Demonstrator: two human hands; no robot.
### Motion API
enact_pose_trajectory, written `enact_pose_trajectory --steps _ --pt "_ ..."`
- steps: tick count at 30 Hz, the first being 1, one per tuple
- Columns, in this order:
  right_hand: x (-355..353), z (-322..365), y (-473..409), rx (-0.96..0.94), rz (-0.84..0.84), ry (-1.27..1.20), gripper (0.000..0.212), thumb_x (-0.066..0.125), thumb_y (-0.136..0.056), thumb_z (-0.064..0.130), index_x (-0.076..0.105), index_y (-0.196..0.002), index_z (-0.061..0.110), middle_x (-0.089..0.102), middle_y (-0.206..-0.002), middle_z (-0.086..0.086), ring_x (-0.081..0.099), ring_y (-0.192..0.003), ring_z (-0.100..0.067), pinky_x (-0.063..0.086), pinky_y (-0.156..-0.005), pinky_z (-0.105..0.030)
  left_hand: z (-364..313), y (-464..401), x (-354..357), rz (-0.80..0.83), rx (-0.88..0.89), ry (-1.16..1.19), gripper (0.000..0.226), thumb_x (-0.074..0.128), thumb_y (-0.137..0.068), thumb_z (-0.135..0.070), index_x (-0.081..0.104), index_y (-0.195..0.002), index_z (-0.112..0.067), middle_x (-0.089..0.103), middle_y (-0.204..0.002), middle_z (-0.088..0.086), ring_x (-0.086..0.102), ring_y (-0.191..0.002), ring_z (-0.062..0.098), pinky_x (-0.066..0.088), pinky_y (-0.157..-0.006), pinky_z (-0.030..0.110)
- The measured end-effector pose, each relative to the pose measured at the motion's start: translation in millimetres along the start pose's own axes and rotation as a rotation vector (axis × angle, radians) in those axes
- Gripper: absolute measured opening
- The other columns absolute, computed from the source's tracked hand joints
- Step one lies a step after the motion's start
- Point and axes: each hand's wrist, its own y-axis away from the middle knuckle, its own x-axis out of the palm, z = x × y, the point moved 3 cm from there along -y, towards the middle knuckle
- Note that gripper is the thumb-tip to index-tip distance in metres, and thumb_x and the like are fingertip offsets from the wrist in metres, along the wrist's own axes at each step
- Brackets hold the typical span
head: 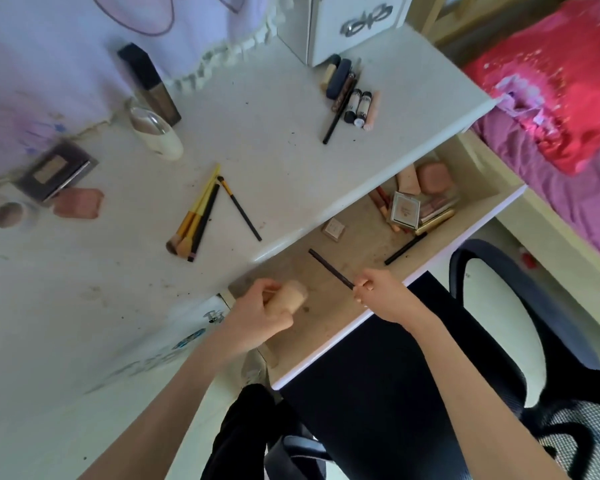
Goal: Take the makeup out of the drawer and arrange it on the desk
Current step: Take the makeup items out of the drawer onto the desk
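A white desk (257,126) fills the upper left of the view, and an open drawer (471,174) is pulled out from beneath its front edge. A black office chair (520,282) stands to the right of the drawer, and a bed with a red cover (568,81) is seen beyond it.

On the desk, a dark palette (54,174) lies at the far left beside a pink compact (78,203); a white mirror stand (155,131) and a tall dark bottle (149,83) are set behind them. A cluster of brushes (201,220) is laid near the desk's front edge, and a row of tubes and pencils (350,95) is placed near the white cabinet (350,26).

Inside the drawer, a pile of compacts and boxes (420,195) is gathered at the far right end, with a small square case (334,229) and a black pencil (405,248) lying apart from it on the drawer floor.

The left hand (260,318) is held over the near end of the drawer, its fingers curled round a peach-coloured bottle (293,295). The right hand (378,294) is held just beside it, and one end of a thin dark pencil (329,268) is pinched between its fingers, the rest slanting away over the drawer.
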Motion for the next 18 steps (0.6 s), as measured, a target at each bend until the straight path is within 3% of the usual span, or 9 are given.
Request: enact_pose_trajectory --steps 6,10,12,15,18 --pt "-23.8 41.7 -4.4 -0.027 -0.288 -0.136 0.019 0.053 -0.091 0.02 0.059 -0.108 0.012 0.058 -0.096 0.001 0.053 -0.089 -0.013 0.039 -0.076 -0.024 -25.2 10.6 -52.0 -0.136 0.041 -0.03 0.042 0.066 -0.077 -0.031 0.041 -0.111 -0.034 0.054 -0.095 -0.021 0.055 -0.082 -0.002 0.039 -0.059 0.011" --pt "-39.0 67.1 -23.3 -0.045 -0.359 -0.144 0.012 0.055 -0.091 0.022 0.057 -0.101 0.016 0.058 -0.092 0.001 0.051 -0.073 -0.004 0.035 -0.057 -0.015 -43.9 -4.1 -86.9 -0.245 0.071 0.026 0.037 0.065 -0.078 -0.033 0.045 -0.109 -0.031 0.057 -0.099 -0.013 0.055 -0.082 -0.002 0.038 -0.054 0.009" --pt "-46.3 79.3 -37.7 -0.039 -0.392 -0.133 0.01 0.055 -0.09 0.02 0.059 -0.097 0.013 0.061 -0.093 -0.003 0.054 -0.075 -0.01 0.036 -0.055 -0.017 -51.9 -15.8 -101.7 -0.288 0.073 0.036 0.037 0.065 -0.078 -0.033 0.044 -0.108 -0.03 0.057 -0.096 -0.013 0.055 -0.076 -0.002 0.038 -0.049 0.007" --pt "-51.7 100.9 -63.1 -0.031 -0.438 -0.098 0.018 0.055 -0.091 0.016 0.061 -0.104 0.006 0.063 -0.093 -0.007 0.055 -0.082 -0.017 0.041 -0.068 -0.024 -63.0 -34.7 -121.2 -0.309 0.108 -0.04 0.037 0.062 -0.078 -0.03 0.041 -0.109 -0.029 0.051 -0.091 -0.016 0.054 -0.073 0.0 0.039 -0.055 0.015" --pt "-51.5 123.0 -88.2 -0.023 -0.477 -0.041 0.018 0.052 -0.091 0.015 0.062 -0.103 0.006 0.058 -0.088 -0.004 0.05 -0.078 -0.015 0.037 -0.064 -0.021 -77.3 -55.8 -145.6 -0.359 0.165 -0.246 0.045 0.063 -0.077 -0.03 0.046 -0.118 -0.019 0.043 -0.103 -0.005 0.052 -0.083 0.015 0.04 -0.073 0.025"
